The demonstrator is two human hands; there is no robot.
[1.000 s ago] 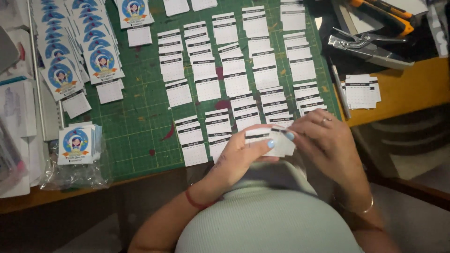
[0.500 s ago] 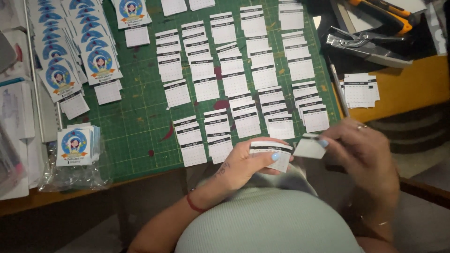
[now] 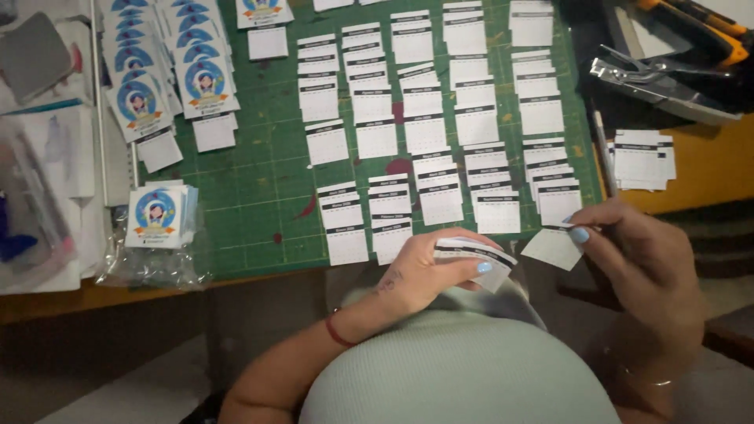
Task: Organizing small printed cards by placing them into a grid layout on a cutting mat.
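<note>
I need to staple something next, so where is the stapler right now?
In the head view the metal stapler lies at the top right, just off the right edge of the green cutting mat, above a small stack of white slips.

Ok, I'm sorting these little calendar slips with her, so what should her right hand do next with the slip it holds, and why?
Probably lay it on the nearest pile. The right hand pinches a single slip at the near edge of the green cutting mat, just below the rightmost piles of slips. The left hand holds the remaining stack, ready for another.
</note>
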